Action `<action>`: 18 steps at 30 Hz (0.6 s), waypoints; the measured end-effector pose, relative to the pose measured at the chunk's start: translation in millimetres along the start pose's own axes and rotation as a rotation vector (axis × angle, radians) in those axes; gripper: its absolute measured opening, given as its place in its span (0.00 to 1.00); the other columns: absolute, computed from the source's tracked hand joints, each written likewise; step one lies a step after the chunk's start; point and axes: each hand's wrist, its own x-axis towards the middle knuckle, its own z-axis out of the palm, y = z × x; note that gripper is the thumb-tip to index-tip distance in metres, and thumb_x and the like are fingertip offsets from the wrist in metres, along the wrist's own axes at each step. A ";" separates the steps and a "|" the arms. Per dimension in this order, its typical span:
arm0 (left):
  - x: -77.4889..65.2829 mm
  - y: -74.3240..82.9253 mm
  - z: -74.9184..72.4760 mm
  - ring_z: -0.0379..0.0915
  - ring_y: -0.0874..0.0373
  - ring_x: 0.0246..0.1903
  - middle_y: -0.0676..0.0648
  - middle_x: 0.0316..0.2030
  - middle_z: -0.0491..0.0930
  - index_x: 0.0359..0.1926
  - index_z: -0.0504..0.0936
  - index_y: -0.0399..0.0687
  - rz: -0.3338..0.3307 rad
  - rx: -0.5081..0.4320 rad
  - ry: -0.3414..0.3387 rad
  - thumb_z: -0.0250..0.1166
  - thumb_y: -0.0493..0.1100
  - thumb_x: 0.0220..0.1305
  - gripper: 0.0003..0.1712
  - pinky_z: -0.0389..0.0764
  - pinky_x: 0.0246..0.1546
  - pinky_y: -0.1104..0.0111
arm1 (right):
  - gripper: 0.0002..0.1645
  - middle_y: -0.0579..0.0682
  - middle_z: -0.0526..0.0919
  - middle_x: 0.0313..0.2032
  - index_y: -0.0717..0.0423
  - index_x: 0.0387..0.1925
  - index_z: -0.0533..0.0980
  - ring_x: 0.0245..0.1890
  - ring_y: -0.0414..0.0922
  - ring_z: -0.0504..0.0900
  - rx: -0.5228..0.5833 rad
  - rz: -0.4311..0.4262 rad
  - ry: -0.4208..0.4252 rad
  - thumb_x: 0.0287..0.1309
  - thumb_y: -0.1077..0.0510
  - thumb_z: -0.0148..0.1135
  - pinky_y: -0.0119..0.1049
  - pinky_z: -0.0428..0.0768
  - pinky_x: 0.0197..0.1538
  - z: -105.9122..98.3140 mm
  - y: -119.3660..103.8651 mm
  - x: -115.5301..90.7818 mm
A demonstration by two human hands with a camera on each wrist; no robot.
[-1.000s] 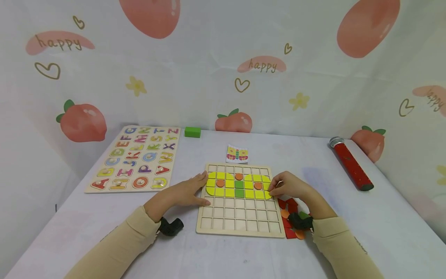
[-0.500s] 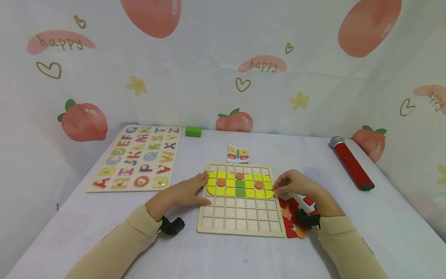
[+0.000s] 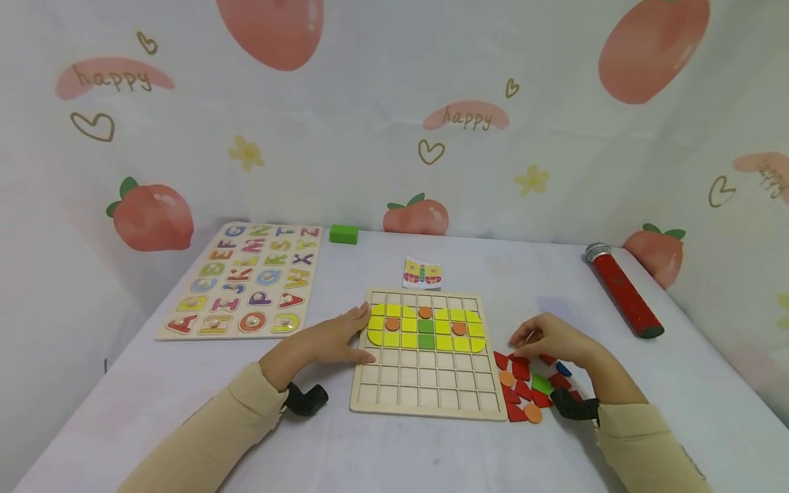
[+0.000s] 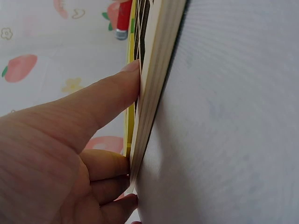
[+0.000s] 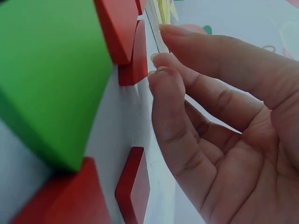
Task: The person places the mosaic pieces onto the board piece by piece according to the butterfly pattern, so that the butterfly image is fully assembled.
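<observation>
A wooden grid board lies flat, its upper rows filled with yellow tiles, two green squares and orange discs. On its left edge rests my left hand, thumb on the rim and fingers along the side. My right hand is over the back of a loose pile of red tiles to the right of the board. In the right wrist view its bent fingers hold nothing, near a green tile and a red tile.
Behind the board stands a small butterfly pattern card. A wooden alphabet puzzle lies at the back left, beside a green block. At the right is a red microphone. Orange discs and a blue piece lie in the pile.
My right hand has left the rounded yellow tile at the board's right edge and moved right and down to the loose pile. The left hand stays on the board.
</observation>
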 end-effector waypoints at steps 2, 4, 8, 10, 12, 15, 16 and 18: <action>-0.2 0.4 -0.1 0.37 0.51 0.73 0.47 0.74 0.40 0.73 0.46 0.46 0.001 -0.002 0.001 0.64 0.62 0.55 0.54 0.49 0.72 0.55 | 0.15 0.49 0.81 0.29 0.62 0.37 0.80 0.29 0.43 0.74 0.005 0.002 -0.005 0.50 0.56 0.69 0.32 0.78 0.32 0.4 1.0 -1.3; -0.3 0.7 0.0 0.38 0.51 0.73 0.47 0.74 0.40 0.72 0.46 0.46 0.004 -0.004 0.001 0.64 0.62 0.55 0.54 0.49 0.72 0.55 | 0.15 0.49 0.80 0.29 0.62 0.37 0.79 0.29 0.43 0.73 0.007 0.015 -0.006 0.49 0.56 0.69 0.32 0.78 0.32 1.3 1.5 -2.1; -0.5 1.3 -0.6 0.38 0.51 0.73 0.47 0.74 0.40 0.72 0.47 0.45 0.009 -0.006 0.000 0.64 0.62 0.55 0.54 0.49 0.72 0.55 | 0.15 0.49 0.79 0.28 0.62 0.37 0.79 0.30 0.42 0.73 0.006 0.038 -0.004 0.49 0.57 0.69 0.31 0.78 0.33 2.8 1.9 -2.4; -0.6 1.3 -0.8 0.38 0.51 0.73 0.47 0.74 0.40 0.72 0.46 0.45 0.007 -0.005 0.001 0.64 0.62 0.55 0.54 0.49 0.72 0.55 | 0.14 0.49 0.79 0.28 0.62 0.36 0.79 0.29 0.42 0.73 0.002 0.044 -0.005 0.49 0.58 0.69 0.31 0.77 0.33 3.0 2.0 -2.2; -0.4 0.8 -0.7 0.37 0.51 0.73 0.47 0.74 0.40 0.72 0.46 0.45 0.005 -0.005 0.002 0.64 0.62 0.55 0.54 0.48 0.72 0.55 | 0.14 0.49 0.79 0.27 0.62 0.35 0.79 0.29 0.42 0.73 -0.006 0.046 -0.006 0.48 0.58 0.70 0.31 0.78 0.34 3.2 1.8 -1.7; -0.3 -0.1 -0.2 0.37 0.51 0.73 0.47 0.74 0.40 0.72 0.46 0.45 0.005 -0.006 0.002 0.64 0.62 0.55 0.54 0.48 0.72 0.56 | 0.13 0.48 0.79 0.27 0.62 0.35 0.79 0.28 0.42 0.73 -0.020 0.041 -0.009 0.47 0.59 0.70 0.31 0.78 0.33 3.5 0.8 -1.3; -0.2 -0.4 0.0 0.38 0.51 0.73 0.47 0.74 0.40 0.72 0.46 0.45 0.006 -0.006 0.003 0.64 0.62 0.55 0.54 0.48 0.72 0.56 | 0.13 0.48 0.79 0.26 0.62 0.34 0.79 0.28 0.42 0.73 -0.025 0.042 -0.009 0.47 0.59 0.70 0.31 0.78 0.33 3.7 0.3 -1.2; -0.1 -0.9 0.4 0.38 0.51 0.73 0.47 0.74 0.40 0.72 0.46 0.45 0.007 -0.004 0.004 0.64 0.62 0.55 0.54 0.48 0.72 0.55 | 0.13 0.49 0.78 0.26 0.62 0.34 0.78 0.28 0.42 0.72 -0.036 0.037 -0.011 0.47 0.60 0.71 0.31 0.79 0.32 4.1 -0.6 -1.1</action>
